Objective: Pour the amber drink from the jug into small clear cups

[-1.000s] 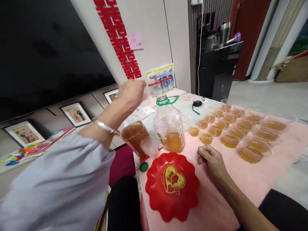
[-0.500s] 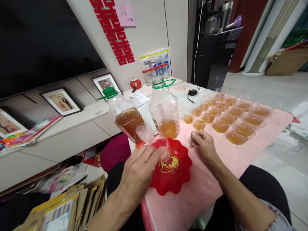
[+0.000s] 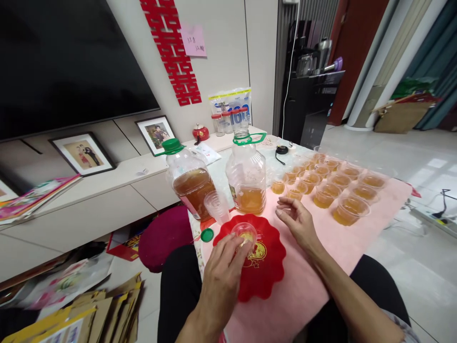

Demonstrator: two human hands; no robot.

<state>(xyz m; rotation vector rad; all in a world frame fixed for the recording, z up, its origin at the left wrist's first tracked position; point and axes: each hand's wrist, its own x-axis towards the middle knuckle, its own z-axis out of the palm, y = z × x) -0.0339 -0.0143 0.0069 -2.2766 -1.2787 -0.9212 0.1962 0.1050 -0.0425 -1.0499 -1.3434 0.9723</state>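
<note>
My left hand (image 3: 223, 267) has its fingers closed on an upright clear plastic cup (image 3: 246, 231), over the red scalloped plate (image 3: 267, 278) with a gold print. Whether the cup's base touches the plate is hard to see. My right hand (image 3: 297, 220) is empty, its fingers loosely stretched out above the pink cloth, right of the plate. Behind the plate stands an uncapped jug (image 3: 247, 181) part-filled with amber liquid. Left of it are a fuller, green-capped jug (image 3: 191, 186), a stack of clear cups (image 3: 216, 206) and a loose green cap (image 3: 207, 235).
Rows of cups with amber liquid (image 3: 352, 209) cover the right part of the pink cloth (image 3: 378, 209). A black tape measure (image 3: 282, 149) lies farther back. Small red-lidded jars (image 3: 228, 121) and framed photos (image 3: 84, 155) stand on the cabinet. Folded cardboard (image 3: 117, 314) is at lower left.
My left hand has brought the cup down over the plate, away from the cup stack. My right hand's fingers have uncurled. The view has shifted, and the loose green cap now shows.
</note>
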